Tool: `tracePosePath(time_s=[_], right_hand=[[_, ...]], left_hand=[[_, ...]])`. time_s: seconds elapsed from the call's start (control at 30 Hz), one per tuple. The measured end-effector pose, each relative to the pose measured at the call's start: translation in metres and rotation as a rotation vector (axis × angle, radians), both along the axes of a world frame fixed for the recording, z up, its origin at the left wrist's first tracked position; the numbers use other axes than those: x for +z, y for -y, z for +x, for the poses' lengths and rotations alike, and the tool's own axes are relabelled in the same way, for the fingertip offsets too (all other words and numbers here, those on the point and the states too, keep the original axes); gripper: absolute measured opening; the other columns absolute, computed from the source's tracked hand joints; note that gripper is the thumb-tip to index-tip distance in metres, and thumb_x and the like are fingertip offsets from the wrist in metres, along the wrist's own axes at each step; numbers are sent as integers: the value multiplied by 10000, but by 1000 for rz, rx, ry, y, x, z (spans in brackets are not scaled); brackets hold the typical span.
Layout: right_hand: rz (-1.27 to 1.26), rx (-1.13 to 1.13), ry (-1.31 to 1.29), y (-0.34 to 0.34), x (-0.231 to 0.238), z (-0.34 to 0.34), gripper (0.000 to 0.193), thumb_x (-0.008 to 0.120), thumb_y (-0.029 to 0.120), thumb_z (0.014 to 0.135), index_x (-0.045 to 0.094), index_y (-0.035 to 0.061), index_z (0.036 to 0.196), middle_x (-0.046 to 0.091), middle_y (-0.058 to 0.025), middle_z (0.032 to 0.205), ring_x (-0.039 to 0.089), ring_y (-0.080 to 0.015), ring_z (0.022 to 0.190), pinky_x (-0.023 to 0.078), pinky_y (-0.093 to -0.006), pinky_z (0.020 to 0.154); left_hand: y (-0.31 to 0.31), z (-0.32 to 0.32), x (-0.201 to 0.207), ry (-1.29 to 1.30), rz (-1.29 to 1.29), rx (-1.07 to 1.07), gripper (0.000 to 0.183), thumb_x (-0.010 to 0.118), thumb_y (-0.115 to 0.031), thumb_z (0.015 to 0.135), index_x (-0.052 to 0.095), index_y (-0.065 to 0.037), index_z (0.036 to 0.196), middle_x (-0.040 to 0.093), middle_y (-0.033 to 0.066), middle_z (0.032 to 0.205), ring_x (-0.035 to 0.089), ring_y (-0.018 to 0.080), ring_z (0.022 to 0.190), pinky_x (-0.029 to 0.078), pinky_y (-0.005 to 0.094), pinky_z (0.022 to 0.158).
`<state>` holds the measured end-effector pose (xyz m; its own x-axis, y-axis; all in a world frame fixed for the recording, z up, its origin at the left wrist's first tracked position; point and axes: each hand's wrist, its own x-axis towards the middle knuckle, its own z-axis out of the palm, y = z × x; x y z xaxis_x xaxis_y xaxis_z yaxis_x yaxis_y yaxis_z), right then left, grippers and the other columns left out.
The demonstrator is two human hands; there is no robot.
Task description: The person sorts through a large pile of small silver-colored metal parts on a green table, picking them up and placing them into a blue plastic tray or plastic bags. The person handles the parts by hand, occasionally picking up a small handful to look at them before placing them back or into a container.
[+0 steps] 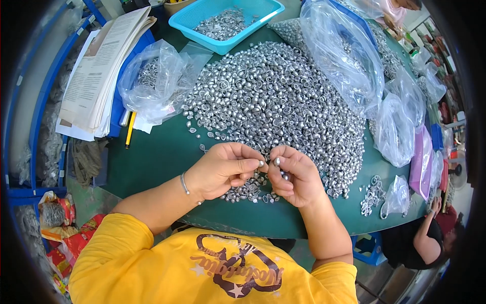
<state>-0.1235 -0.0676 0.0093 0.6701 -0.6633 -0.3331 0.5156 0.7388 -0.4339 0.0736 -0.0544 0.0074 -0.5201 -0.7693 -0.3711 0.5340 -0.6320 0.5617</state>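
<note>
pinching small silver beads (276, 161) at fingertips, both hands (258, 172) curled, wrists above the green table (152, 152)

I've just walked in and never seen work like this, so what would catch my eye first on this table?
First, the huge heap of small silvery metal pieces covering the middle of the green table. Right at its near edge, the left hand and right hand each pinch one piece between fingertips, close together. Behind, a turquoise basket holds more pieces, with clear plastic bags to the right.
</note>
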Motion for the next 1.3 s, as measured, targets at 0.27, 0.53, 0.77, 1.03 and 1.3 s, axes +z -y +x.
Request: tracePosePath(time_s=[0.27, 0.53, 0.77, 1.03, 1.3], right_hand=[[4, -16, 201, 3, 1, -5, 193, 404, 7, 779, 512, -19, 936, 520, -167, 724, 377, -118, 466, 283, -192, 350], [-1456, -72, -1368, -13, 4, 12, 122, 642, 150, 761, 628, 53, 834, 596, -88, 701, 580, -239, 572, 470, -341, 523], [-1459, 9, -1567, -18, 5, 16, 101, 603, 125, 762, 595, 66, 843, 570, -100, 739, 580, -316, 626, 473, -401, 545], [-871, -125, -987, -7, 2, 3, 55, 558, 65, 847, 545, 13, 859, 487, 22, 676, 444, -53, 578, 360, -196, 498], [-109, -13, -237, 1, 10, -5, 116, 477, 46, 890, 521, -11, 981, 523, -67, 743, 342, -46, 482, 259, -163, 396]], left_hand=[[4, 7, 9, -154, 54, 178, 61, 507, -43, 792, 545, -14, 831, 536, 58, 708, 477, 99, 584, 323, 169, 395], [6, 2, 0, 1243, -1256, -3, 116, 693, -74, 687, 650, -72, 794, 502, 73, 663, 532, 220, 608, 421, 300, 536], [-2, -3, -3, 1386, -1294, -38, 146, 648, -38, 703, 617, -72, 842, 502, 84, 742, 549, 272, 696, 447, 347, 592], [4, 3, 0, 1186, -1139, 23, 101, 625, -35, 752, 584, -35, 844, 501, 84, 762, 539, 240, 670, 440, 307, 599], [3, 5, 1, 1080, -1072, -25, 99, 574, -43, 813, 567, -24, 909, 535, 57, 797, 532, 166, 695, 439, 267, 630]])
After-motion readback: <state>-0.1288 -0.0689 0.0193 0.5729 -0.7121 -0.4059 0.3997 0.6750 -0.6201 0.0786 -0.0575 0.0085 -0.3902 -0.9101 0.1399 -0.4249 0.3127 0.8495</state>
